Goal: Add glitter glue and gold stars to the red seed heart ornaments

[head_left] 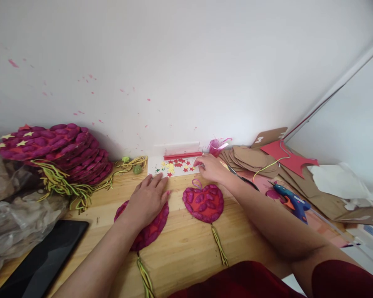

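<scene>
My left hand (146, 199) lies flat with its fingers spread over a round magenta-and-red ornament (157, 231), hiding much of it. Yellow-green yarn strands (145, 276) trail from its lower edge. My right hand (207, 168) rests at the right side of a white sheet (153, 169), fingers drawn together; what they pinch, if anything, is hidden. Small red stars (180, 161) and yellow stars (170, 167) are scattered on that sheet, with a few green ones. Below my right hand, a heart-shaped magenta ornament (203, 202) with a loop and a yarn tassel lies on the table.
A stack of magenta ornaments (77, 155) stands at left, above a black tablet-like device (46, 256) and plastic bags (21, 231). On the right are a pink-stained cup (216, 147), cardboard pieces (251, 159), red paper (294, 161) and a blue glue gun (290, 199). A wall rises behind.
</scene>
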Tool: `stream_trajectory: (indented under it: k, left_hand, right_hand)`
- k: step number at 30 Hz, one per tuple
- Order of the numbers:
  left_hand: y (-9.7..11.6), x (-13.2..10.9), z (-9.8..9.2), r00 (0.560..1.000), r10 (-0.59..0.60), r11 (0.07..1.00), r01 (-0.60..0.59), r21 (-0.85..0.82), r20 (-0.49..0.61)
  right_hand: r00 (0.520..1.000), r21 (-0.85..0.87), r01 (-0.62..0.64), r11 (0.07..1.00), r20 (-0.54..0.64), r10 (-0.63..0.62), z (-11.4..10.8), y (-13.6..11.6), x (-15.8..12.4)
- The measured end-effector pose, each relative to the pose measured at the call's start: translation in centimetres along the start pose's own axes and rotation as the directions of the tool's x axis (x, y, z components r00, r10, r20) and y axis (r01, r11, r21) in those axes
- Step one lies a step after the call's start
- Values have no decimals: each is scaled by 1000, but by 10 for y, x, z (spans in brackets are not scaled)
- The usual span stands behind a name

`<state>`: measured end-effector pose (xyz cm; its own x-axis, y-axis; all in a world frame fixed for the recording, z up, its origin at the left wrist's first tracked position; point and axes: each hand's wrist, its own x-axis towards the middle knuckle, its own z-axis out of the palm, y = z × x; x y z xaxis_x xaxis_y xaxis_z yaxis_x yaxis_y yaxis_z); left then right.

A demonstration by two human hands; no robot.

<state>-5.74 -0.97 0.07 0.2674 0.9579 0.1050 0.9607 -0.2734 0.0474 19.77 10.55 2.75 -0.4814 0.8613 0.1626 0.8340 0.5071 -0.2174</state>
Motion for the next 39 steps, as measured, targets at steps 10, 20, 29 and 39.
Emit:
stream_trajectory:
  k: [10,20,29,39]
  left_hand:
    - [2,0,-4,1000,-19,1000,19,-18,22]
    - [1,0,-2,999,-5,1000,5,-4,33]
    - [1,0,-1,1000,-3,1000,3,-15,4]
    - [1,0,-2,1000,-18,1000,18,-9,21]
  right_hand:
    - [1000,-13,5,1000,9,-5,1,-4,3]
    - [998,-19,-55,998,-32,54,0,0,3]
    - [998,20,-64,998,-4,64,4,-3,9]
    - [989,119,-134,984,-46,140,1,-2,3]
